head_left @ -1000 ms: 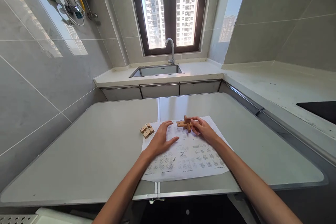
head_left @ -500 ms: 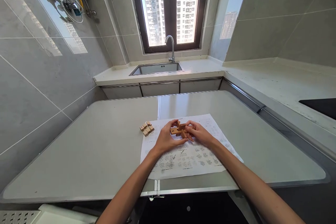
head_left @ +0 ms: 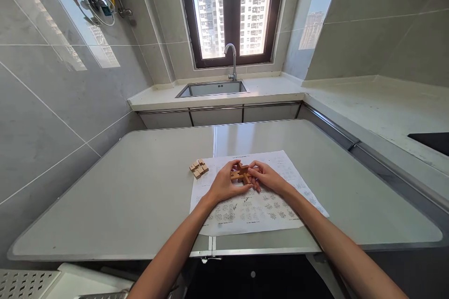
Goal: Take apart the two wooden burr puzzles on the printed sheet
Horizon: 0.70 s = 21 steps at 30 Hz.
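Observation:
Both hands meet over a printed sheet of paper [head_left: 252,222] that shows rows of small diagrams. Between them is a cluster of interlocking wooden puzzle pieces [head_left: 240,175], orange-brown and crossing one another. My left hand [head_left: 224,183] grips it from the left, thumb at the near side and fingers at the far side. My right hand [head_left: 267,177] pinches its right end, fingers curled. Parts of the pieces are hidden behind the fingers. To the left of my left hand lies a lighter wooden puzzle piece group [head_left: 199,168], by the paper's upper left corner.
A pale folding table [head_left: 147,196] with a metal seam carries everything. Beyond it are a sink [head_left: 212,88] with a tap [head_left: 231,60], below a window. A white counter [head_left: 393,103] runs along the right. A white perforated rack [head_left: 28,282] is at lower left.
The view has shifted slightly. The wooden pieces between my hands have turned a little, and less of the left bar shows. Both hands keep their hold.

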Tool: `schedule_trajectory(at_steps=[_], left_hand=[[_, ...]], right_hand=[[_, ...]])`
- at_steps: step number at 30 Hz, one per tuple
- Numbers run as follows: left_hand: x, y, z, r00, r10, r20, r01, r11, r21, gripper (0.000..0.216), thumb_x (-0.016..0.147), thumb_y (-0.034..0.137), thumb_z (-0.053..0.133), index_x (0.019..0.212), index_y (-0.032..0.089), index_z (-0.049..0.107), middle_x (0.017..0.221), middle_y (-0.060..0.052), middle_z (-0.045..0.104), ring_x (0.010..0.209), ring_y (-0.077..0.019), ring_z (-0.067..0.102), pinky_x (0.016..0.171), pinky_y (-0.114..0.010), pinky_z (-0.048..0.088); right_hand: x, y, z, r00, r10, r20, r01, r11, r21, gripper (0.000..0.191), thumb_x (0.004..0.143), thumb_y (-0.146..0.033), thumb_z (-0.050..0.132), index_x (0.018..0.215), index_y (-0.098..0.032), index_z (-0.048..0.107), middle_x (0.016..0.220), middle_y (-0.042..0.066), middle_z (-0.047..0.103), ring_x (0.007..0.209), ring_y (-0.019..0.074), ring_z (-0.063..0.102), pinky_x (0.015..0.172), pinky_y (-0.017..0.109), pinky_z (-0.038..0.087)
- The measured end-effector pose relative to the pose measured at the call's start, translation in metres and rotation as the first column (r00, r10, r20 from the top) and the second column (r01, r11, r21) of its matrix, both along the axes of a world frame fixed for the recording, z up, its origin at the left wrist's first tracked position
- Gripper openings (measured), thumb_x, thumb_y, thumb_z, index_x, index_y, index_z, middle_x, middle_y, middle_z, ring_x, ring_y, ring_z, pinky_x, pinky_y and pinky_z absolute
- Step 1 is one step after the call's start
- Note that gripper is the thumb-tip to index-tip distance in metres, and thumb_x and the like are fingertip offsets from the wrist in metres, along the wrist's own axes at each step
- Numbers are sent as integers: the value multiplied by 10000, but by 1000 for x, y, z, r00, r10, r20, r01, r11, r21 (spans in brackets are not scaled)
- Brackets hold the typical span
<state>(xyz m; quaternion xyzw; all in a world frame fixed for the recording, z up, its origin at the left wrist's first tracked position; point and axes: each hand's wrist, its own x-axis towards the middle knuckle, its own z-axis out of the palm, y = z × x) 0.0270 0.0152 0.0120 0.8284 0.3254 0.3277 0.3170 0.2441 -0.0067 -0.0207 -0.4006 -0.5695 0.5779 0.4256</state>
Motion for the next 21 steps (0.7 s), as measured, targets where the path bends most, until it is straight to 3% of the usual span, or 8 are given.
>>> schedule_trajectory(at_steps=[6, 12, 21], left_hand=[[-1, 2, 0, 999, -1, -43, 0, 999, -37, 740, 757, 451, 840, 1377, 224, 506, 1233, -90, 676, 1119, -268, 666, 999, -433, 550], [-2, 1, -1, 998, -1, -59, -1, 1000, -30, 768, 761, 469, 840, 1398, 243, 475, 1242, -87, 670, 1126, -269, 666, 1007, -437, 542], [0, -1, 1, 991, 112, -70, -101, 985, 141, 701, 684, 428, 857, 1287, 243, 550, 1133, -52, 715, 1008, -266, 700, 925, -419, 561]], right_hand=[[1, 1, 1, 999, -14, 43, 12, 999, 40, 446, 959, -664, 586, 955, -230, 486, 543, -55, 651, 339, 99, 494, 363, 194, 342], [0, 2, 0, 1000, -20, 6, 19, 1000, 16, 460, 929, -667, 629, 962, -230, 490, 567, -53, 652, 378, 107, 528, 387, 206, 397], [0, 1, 2, 995, -93, -38, 93, 996, 14, 460, 888, -644, 700, 956, -211, 562, 617, -38, 653, 423, 110, 554, 399, 223, 438]])
